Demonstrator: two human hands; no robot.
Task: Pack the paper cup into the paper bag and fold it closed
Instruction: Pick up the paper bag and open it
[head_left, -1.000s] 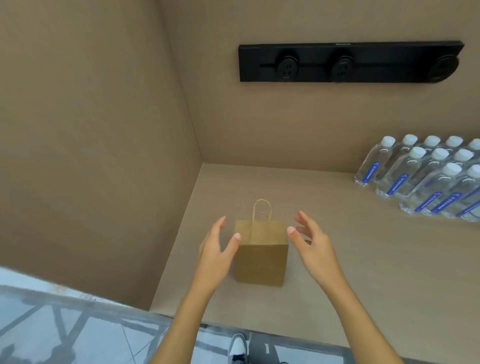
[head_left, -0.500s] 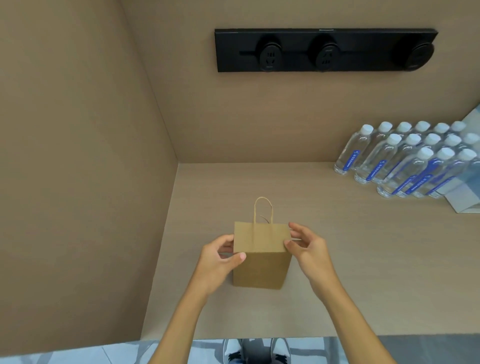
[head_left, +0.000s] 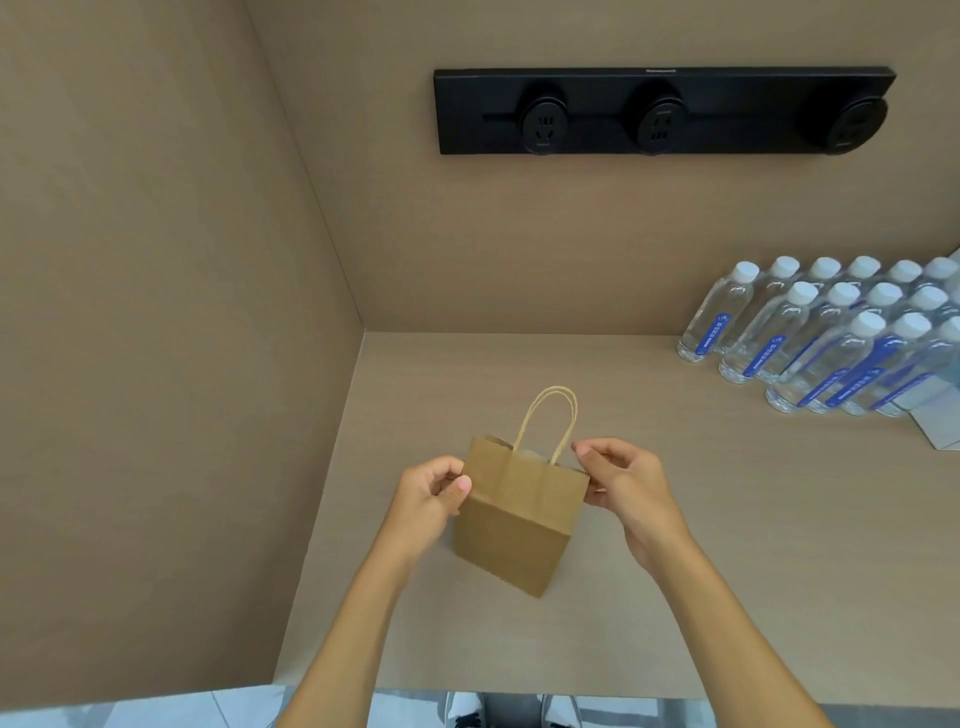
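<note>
A small brown paper bag (head_left: 519, 519) with twisted paper handles (head_left: 548, 421) is held tilted above the counter, its top edge rotated down to the right. My left hand (head_left: 431, 493) pinches the bag's upper left edge. My right hand (head_left: 623, 483) pinches its upper right edge. A pale sliver shows inside the bag's mouth just under the handles; I cannot tell what it is. No paper cup shows outside the bag.
The beige counter (head_left: 727, 545) ends at a wall on the left and behind. Several clear water bottles (head_left: 810, 343) with white caps stand at the right rear. A black socket strip (head_left: 660, 111) hangs on the back wall. A pale box corner (head_left: 940, 415) sits at far right.
Both hands closed in from beside the bag and took hold of its top edges. The bag then tipped and lifted slightly, and the camera view shifted closer.
</note>
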